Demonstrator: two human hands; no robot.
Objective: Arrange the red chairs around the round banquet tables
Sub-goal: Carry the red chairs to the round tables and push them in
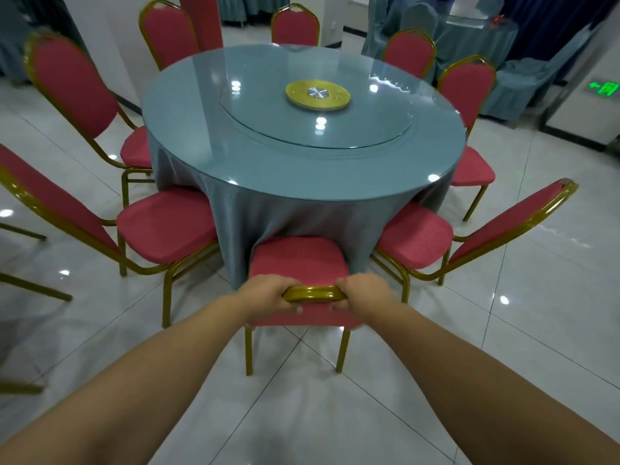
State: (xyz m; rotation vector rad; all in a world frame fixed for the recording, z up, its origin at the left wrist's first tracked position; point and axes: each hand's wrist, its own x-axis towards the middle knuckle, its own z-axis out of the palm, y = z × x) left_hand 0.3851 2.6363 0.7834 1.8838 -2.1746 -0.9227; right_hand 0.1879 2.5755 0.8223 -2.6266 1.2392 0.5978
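Both of my bare forearms reach forward from the bottom of the view to the red chair directly in front. My left hand and right hand each curl around the gold top rail of its backrest, thumbs on the near side, the two hands close together. Its seat points at the round banquet table, front edge touching the hanging grey-blue tablecloth — it looks nearly tucked in.

Round the table, red chairs ring most of the edge. One neighbour on the left and one on the right sit close beside the chair I hold, seats against the cloth. Further chairs stand along both sides and the far edge (about eight around this table, as far as I can count). This table looks close to finished, I judge — mainly squaring up the one in my grip.

At the left edge, parts of another red chair show, facing elsewhere. Behind, a second covered table stands with cloth-draped chairs; whether it needs red chairs, I cannot tell.
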